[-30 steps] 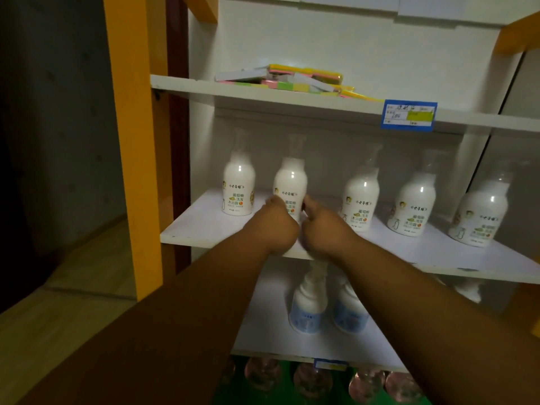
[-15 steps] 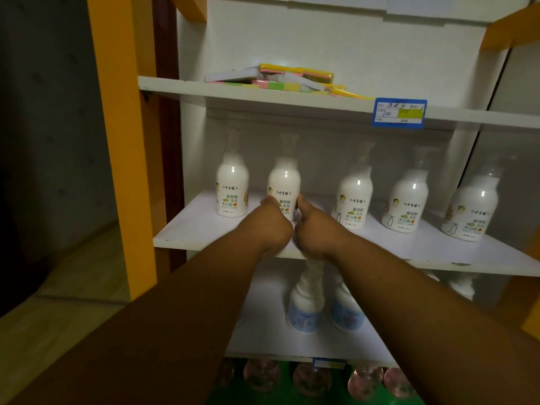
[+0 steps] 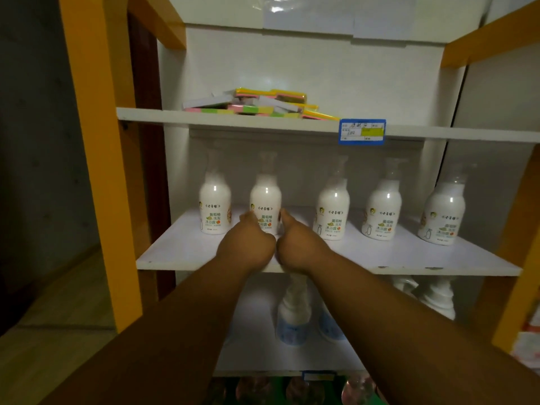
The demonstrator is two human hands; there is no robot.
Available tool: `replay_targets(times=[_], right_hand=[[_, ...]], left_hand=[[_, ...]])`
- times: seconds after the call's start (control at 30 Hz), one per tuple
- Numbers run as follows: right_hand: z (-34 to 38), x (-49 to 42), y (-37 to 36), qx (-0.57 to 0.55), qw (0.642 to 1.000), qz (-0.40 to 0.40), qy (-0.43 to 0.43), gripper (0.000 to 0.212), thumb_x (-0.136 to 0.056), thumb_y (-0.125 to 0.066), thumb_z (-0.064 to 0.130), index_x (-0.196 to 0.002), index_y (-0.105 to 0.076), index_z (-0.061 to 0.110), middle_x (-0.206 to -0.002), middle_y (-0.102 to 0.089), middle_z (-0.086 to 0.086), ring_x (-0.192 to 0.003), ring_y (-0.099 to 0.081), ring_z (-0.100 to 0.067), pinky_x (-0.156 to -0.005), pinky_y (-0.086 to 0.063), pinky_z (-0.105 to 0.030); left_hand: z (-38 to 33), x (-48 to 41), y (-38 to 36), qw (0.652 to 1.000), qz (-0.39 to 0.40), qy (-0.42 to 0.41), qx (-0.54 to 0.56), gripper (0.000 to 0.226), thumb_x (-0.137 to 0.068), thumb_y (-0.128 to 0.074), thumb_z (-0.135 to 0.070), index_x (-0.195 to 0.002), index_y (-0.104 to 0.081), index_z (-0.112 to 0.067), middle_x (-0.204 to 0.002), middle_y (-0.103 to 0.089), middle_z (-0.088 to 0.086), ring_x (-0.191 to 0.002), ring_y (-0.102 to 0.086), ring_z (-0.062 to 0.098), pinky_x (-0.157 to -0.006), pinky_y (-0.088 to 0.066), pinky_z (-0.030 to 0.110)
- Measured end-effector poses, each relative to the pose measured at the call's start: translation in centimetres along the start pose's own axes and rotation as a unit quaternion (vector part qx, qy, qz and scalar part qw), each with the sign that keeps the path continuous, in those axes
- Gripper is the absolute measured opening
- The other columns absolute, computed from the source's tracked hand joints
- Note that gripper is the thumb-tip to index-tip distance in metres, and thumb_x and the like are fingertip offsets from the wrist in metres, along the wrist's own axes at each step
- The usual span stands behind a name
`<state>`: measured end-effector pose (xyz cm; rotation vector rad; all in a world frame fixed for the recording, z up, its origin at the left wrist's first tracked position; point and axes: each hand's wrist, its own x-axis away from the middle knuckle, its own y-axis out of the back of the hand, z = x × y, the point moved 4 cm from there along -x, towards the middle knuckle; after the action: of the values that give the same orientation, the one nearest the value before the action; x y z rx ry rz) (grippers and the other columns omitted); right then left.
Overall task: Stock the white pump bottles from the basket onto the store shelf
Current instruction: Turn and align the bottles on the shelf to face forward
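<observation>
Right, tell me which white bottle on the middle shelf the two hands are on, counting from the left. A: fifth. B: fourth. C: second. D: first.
C: the left hand and right hand grip the second bottle from either side, thumbs against its label.

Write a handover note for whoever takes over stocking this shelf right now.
Left hand: fingers curled, thumb against the left side of the second bottle from the left.
Right hand: likewise, thumb against its right side.
Things: that bottle stands upright in a row of five on the middle shelf. Basket not in view.
Done: five shelved.
Left: let go of this one, then check the basket; whether more remain can't be told from here.
</observation>
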<state>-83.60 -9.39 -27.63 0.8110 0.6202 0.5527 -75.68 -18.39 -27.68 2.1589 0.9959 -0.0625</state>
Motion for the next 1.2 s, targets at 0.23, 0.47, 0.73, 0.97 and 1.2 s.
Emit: replay_targets(times=[0.23,0.47,0.73,0.97,1.2], right_hand=[[-1.6,5.6,6.8,-0.141,0.941,-0.305,0.042,0.023,-0.093,-0.056,0.021,-0.115,-0.062,0.028,-0.113,-0.068,0.004,-0.103,-0.064,-0.014,-0.091,-0.056,-0.035],[-7.8,3.8,10.0,-0.12,0.948,-0.283,-0.087,0.042,-0.089,-0.062,0.024,-0.13,-0.055,0.016,-0.128,-0.059,-0.01,-0.114,-0.061,-0.028,-0.096,-0.052,-0.041],[-9.5,2.6,8.4,-0.082,0.986,-0.113,-0.094,0.06,-0.097,-0.062,0.037,-0.147,-0.042,0.01,-0.144,-0.057,-0.011,-0.128,-0.057,-0.031,-0.094,-0.042,-0.033],[-9.4,2.3,8.1,-0.076,0.992,-0.076,-0.059,0.046,-0.096,-0.063,0.033,-0.138,-0.054,0.019,-0.138,-0.063,-0.003,-0.121,-0.063,-0.024,-0.1,-0.049,-0.036],[-9.6,1.8,8.2,-0.076,0.993,-0.065,-0.06,0.044,-0.095,-0.065,0.027,-0.137,-0.055,0.018,-0.137,-0.064,-0.003,-0.122,-0.063,-0.024,-0.101,-0.047,-0.034]], left_hand=[[-2.1,4.9,0.6,0.974,-0.082,-0.209,0.031,0.075,-0.091,-0.052,-0.009,-0.156,-0.021,-0.029,-0.161,-0.03,-0.006,-0.143,-0.035,0.01,-0.114,-0.02,0.017],[-7.7,3.1,-3.5,0.978,0.121,-0.17,-0.012,0.062,-0.096,-0.051,-0.021,-0.153,-0.028,-0.021,-0.147,-0.05,0.006,-0.112,-0.055,0.012,-0.091,-0.039,0.022],[-8.7,1.2,-6.6,0.983,0.112,-0.145,0.029,0.028,-0.099,-0.05,-0.019,-0.126,-0.055,-0.016,-0.12,-0.065,0.004,-0.104,-0.06,0.017,-0.085,-0.04,0.025],[-8.2,0.2,-6.1,0.987,0.146,-0.044,0.048,0.024,-0.092,-0.054,-0.013,-0.114,-0.061,-0.019,-0.103,-0.067,0.005,-0.08,-0.062,0.015,-0.063,-0.045,0.027],[-8.3,0.3,-6.7,0.982,0.178,-0.042,0.049,0.043,-0.091,-0.053,-0.009,-0.132,-0.059,-0.021,-0.122,-0.069,0.005,-0.102,-0.067,0.022,-0.094,-0.054,0.04]])
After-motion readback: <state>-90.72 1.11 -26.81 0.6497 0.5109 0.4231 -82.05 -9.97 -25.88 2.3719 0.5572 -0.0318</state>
